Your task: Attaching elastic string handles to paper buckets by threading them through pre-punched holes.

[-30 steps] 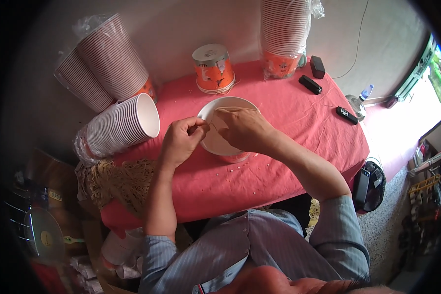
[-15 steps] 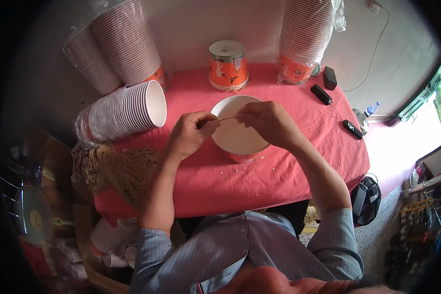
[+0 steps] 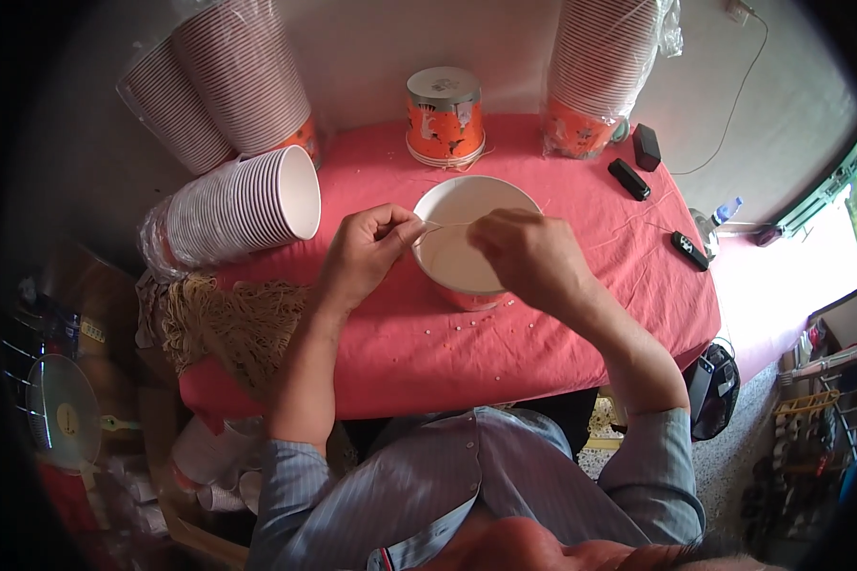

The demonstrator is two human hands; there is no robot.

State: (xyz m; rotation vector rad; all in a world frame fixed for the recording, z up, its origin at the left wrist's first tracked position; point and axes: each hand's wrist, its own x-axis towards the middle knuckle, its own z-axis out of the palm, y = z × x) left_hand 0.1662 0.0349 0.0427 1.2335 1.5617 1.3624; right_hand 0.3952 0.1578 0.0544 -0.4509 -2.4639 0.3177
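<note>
A thin tan string (image 3: 448, 225) runs between my two hands, above an upright paper bucket (image 3: 473, 302) with a white inside and an orange outer wall. My left hand (image 3: 364, 255) pinches one end of it by the bucket's left rim. Over the bucket's right side, my right hand (image 3: 535, 255) is closed on the string, knuckles up, and its fingertips are partly hidden. A heap of tan strings (image 3: 233, 324) lies at the left of the red-covered table (image 3: 428, 376). Small white bits (image 3: 458, 328) are scattered in front of the bucket.
Upside-down orange buckets (image 3: 445, 119) stand at the back. A wrapped bucket stack (image 3: 233, 205) lies on its side at left; tall wrapped stacks (image 3: 243, 81) rise behind it, and another (image 3: 600, 71) at back right. Small black devices (image 3: 628, 179) sit along the right edge.
My right hand has turned knuckles up and shifted slightly right and down. My left hand still pinches the string at nearly the same place. The whole view has shifted slightly.
</note>
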